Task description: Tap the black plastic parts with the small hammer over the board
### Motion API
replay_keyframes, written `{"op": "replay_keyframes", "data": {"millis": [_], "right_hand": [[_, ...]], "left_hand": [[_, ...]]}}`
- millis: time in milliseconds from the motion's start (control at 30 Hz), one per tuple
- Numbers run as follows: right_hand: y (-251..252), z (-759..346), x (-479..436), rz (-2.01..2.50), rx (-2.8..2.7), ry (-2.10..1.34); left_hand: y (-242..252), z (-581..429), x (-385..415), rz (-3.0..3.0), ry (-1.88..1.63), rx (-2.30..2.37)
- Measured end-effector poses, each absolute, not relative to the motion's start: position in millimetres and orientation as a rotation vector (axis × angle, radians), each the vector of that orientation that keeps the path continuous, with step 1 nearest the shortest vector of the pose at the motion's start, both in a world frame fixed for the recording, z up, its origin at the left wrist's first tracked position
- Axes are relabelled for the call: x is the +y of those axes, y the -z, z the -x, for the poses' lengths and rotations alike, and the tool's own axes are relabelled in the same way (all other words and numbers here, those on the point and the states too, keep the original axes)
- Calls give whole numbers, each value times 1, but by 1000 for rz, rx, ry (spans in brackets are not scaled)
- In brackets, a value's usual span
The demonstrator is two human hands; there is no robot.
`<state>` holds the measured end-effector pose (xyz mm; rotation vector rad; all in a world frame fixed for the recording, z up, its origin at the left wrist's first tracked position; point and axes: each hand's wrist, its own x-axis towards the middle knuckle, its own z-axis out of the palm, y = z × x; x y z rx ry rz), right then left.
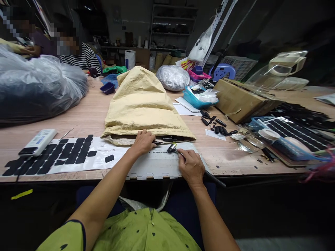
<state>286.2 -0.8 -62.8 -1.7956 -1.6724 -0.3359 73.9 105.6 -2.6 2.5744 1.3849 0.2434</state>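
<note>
A large yellowish sack lies on the table, its open mouth facing me. My left hand is at that mouth, fingers curled by small dark pieces; what it grips is hidden. My right hand is wrapped round a small hammer, whose head rests over the pale board and whose dark handle sticks out below the hand. To the left, black rounded patches sit in rows on a white sheet, with one patch apart from the rows.
A grey plastic bag and a white device are on the left. At right lie black tool-like parts, a cardboard box, a blue basket and a clear container. A person in stripes sits at back left.
</note>
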Motion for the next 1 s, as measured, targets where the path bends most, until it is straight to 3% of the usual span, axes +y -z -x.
{"op": "replay_keyframes", "data": {"millis": [267,633,867,1000], "right_hand": [[66,-288,0,1777,-1669,351],[66,-288,1,1799,-1684,328],[54,-277,-6,1742,-1677,218],[34,-242,-18,1470,-1681,-54]], "left_hand": [[18,-25,55,-2463,-464,1294],[33,-10,55,-2161,-700,1301],[31,-10,54,-2133,-704,1299],[32,-10,54,-2123,-702,1314]]}}
